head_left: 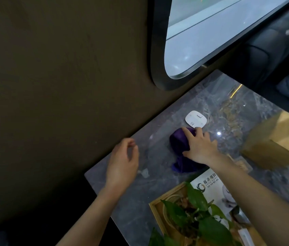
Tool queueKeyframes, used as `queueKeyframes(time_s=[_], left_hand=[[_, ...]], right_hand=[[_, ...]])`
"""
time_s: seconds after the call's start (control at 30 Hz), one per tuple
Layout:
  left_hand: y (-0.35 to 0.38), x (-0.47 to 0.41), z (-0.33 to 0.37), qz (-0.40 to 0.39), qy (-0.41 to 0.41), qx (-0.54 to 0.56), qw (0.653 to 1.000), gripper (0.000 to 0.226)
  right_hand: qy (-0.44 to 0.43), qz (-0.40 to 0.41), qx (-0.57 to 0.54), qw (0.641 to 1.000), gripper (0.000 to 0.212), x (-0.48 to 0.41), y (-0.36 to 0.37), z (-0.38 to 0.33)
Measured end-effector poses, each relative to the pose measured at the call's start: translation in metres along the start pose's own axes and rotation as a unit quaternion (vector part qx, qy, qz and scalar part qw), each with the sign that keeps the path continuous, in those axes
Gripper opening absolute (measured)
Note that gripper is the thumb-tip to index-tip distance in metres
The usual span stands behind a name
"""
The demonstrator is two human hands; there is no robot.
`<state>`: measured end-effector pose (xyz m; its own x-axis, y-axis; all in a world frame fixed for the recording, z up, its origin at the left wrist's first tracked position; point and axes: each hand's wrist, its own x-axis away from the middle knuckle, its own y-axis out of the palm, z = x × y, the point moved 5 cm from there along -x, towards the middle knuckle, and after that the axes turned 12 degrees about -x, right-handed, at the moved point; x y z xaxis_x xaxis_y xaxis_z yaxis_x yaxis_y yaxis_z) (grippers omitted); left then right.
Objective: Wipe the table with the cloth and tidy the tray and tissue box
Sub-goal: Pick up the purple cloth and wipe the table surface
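A purple cloth [178, 141] lies bunched on the grey marble table [135, 197]. My right hand [199, 145] presses flat on the cloth, fingers spread toward a white square device [196, 118]. My left hand [123, 161] hovers over the table's left edge near the wall, fingers loosely curled, holding nothing. A wooden tray [155, 208] at the near edge holds a green plant [198, 219] and a printed card [211, 185]. A golden-brown tissue box [278, 139] stands at the right.
A dark wall [60, 86] runs along the table's left side. An oval window with a black frame [153, 50] sits above the table. A dark padded seat [278, 41] lies beyond the far table edge.
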<state>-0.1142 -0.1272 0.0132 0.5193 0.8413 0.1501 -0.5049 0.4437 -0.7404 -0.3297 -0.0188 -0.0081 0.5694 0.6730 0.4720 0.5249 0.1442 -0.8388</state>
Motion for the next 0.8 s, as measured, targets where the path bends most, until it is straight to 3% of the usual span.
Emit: queueKeyframes(time_s=[0.07,0.17,0.33,0.5,0.67,0.8], left_hand=[[0.001,0.018,-0.033,0.021,-0.013,-0.114,0.993,0.048],[0.013,0.040,-0.075,-0.022,-0.046,-0.273,0.961,0.086],[0.026,0.059,-0.100,-0.033,-0.067,-0.369,0.926,0.117],[0.030,0.058,-0.104,-0.015,-0.052,-0.344,0.937,0.111],[0.027,0.059,-0.109,0.003,-0.021,-0.290,0.957,0.077],[0.015,0.054,-0.119,0.013,0.027,-0.287,0.957,0.062]], right_hand=[[-0.009,-0.007,0.015,1.000,0.089,0.000,0.003,-0.005],[-0.030,-0.032,0.034,0.998,0.087,0.001,0.010,-0.015],[-0.042,-0.052,0.055,0.996,0.090,0.003,0.019,-0.029],[-0.070,-0.073,0.060,0.993,0.086,0.011,0.027,-0.044],[-0.125,-0.117,0.067,0.983,0.084,0.019,0.043,-0.072],[-0.174,-0.165,0.094,0.966,0.082,0.026,0.055,-0.097]])
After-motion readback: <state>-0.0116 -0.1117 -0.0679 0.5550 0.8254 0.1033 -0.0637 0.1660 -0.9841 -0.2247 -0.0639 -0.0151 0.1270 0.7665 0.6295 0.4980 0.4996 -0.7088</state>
